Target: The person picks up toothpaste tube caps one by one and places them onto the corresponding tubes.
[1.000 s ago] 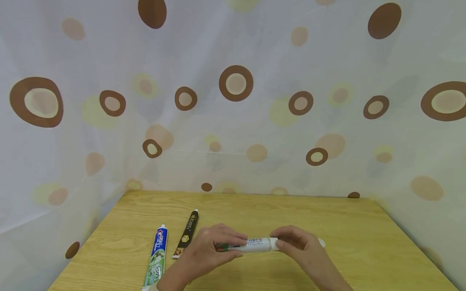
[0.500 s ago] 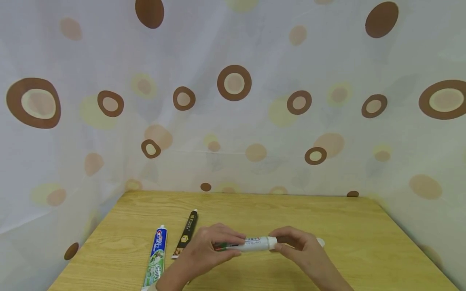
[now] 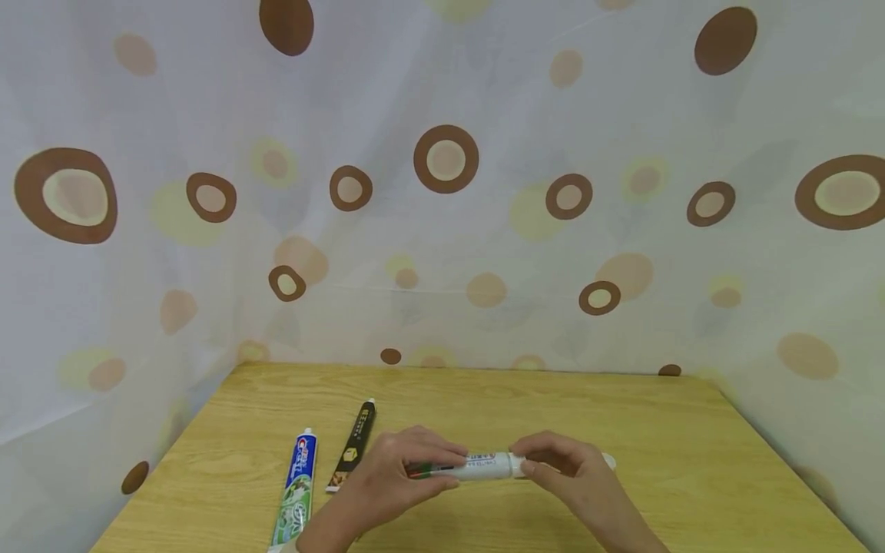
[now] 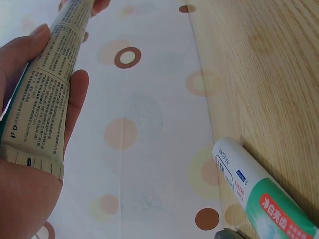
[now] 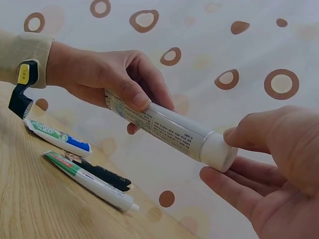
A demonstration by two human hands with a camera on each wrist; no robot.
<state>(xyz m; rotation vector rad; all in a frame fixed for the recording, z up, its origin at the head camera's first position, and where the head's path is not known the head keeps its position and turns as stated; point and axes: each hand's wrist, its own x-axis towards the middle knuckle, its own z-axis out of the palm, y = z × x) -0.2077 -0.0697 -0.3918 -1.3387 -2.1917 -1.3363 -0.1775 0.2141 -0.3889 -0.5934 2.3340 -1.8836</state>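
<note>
Above the table, my left hand grips a white toothpaste tube, thumb on one side and fingers on the other. The tube lies nearly level in the head view, its cap end to the right. My right hand pinches the white cap between thumb and fingers; the cap sits on the tube's end. Small print covers the tube's back in the left wrist view, where its flat crimped end lies by the palm.
Left of the hands lie a blue and green toothpaste tube and a black tube on the wooden table. A white and green tube lies beside them. A small white rounded end shows past the right hand. Patterned curtain surrounds the table.
The right fingers shift slightly around the cap. The cap end of the tube tipped up a little and came back down. The left hand keeps its grip, and the tubes on the table stay put.
</note>
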